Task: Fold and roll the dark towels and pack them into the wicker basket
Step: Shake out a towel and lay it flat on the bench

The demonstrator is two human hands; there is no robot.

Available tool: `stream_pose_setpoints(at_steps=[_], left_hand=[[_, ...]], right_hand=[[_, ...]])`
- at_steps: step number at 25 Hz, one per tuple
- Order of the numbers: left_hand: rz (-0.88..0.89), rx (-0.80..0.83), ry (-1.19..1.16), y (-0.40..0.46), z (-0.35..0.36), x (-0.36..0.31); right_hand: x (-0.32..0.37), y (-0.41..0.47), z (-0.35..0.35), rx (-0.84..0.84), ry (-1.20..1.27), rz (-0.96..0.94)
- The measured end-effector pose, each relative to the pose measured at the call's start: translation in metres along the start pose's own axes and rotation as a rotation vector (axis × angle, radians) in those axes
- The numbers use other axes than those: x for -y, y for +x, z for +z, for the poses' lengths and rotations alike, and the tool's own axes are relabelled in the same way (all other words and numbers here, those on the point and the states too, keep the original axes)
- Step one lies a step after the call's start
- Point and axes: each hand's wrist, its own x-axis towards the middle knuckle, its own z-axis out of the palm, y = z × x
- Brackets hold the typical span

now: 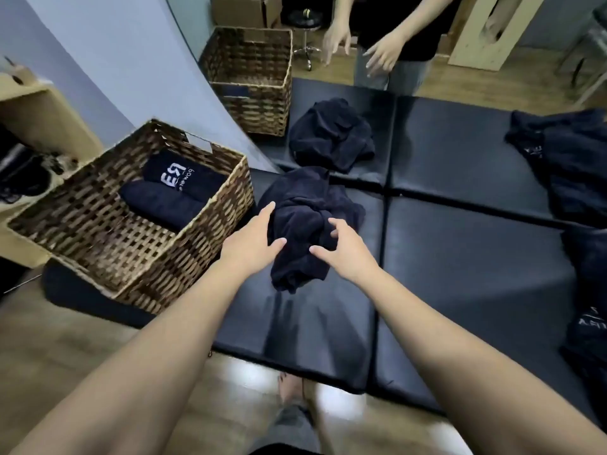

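- Your left hand point(251, 239) lies with loose fingers against the left side of the crumpled dark navy towel point(305, 224); your right hand point(341, 249) hovers just over it, fingers half-curled, gripping nothing.
- That towel sits on the black padded mat point(460, 274), just right of the brown woven wicker basket point(131, 251).
- Two rolled dark towels point(167, 195) lie inside the basket.
- Beyond, a mirror point(361, 77) reflects the scene.

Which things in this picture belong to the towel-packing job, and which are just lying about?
Belonging to the job:
crumpled dark towel under both hands
left hand
right hand
brown wicker basket with rolled dark towels inside
heap of dark towels at right

Lying about:
cardboard box
chrome stool
black padded mat
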Motion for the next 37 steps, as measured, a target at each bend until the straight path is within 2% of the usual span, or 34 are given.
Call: stream_pose_setpoints(at_steps=[4, 10, 15, 20, 22, 26, 31, 32, 33, 35, 36, 37], left_hand=[[-0.023, 0.158, 0.071, 0.049, 0.009, 0.017], [0.050, 0.247, 0.145, 0.104, 0.033, 0.019], [0.071, 0.248, 0.164, 0.132, 0.053, 0.018], [0.046, 0.399, 0.137, 0.145, 0.068, 0.025], [0.037, 0.409, 0.162, 0.143, 0.073, 0.029], [0.031, 0.528, -0.008, 0.142, 0.073, 0.029], [-0.128, 0.784, -0.346, 0.137, 0.067, 0.010], [-0.121, 0.774, -0.369, 0.136, 0.069, 0.002], [-0.096, 0.690, -0.375, 0.136, 0.071, -0.007], [-0.015, 0.341, -0.257, 0.139, 0.074, -0.025], [0.040, 0.166, -0.131, 0.142, 0.076, -0.034], [0.092, 0.059, 0.015, 0.145, 0.079, -0.042]], right_hand=[[-0.009, 0.042, 0.009, -0.038, 0.046, 0.161], [-0.031, 0.088, 0.024, -0.071, 0.184, 0.302], [-0.039, 0.121, 0.044, -0.063, 0.371, 0.424], [-0.044, 0.139, 0.062, -0.097, 0.558, 0.555], [-0.046, 0.140, 0.066, -0.090, 0.528, 0.565], [-0.052, 0.136, 0.072, -0.147, 0.467, 0.548], [-0.063, 0.114, 0.053, -0.202, 0.587, 0.514], [-0.067, 0.108, 0.047, -0.218, 0.587, 0.511], [-0.072, 0.102, 0.040, -0.230, 0.570, 0.508], [-0.083, 0.090, 0.029, -0.221, 0.501, 0.479], [-0.089, 0.084, 0.024, -0.207, 0.462, 0.458], [-0.093, 0.077, 0.020, -0.196, 0.430, 0.432]])
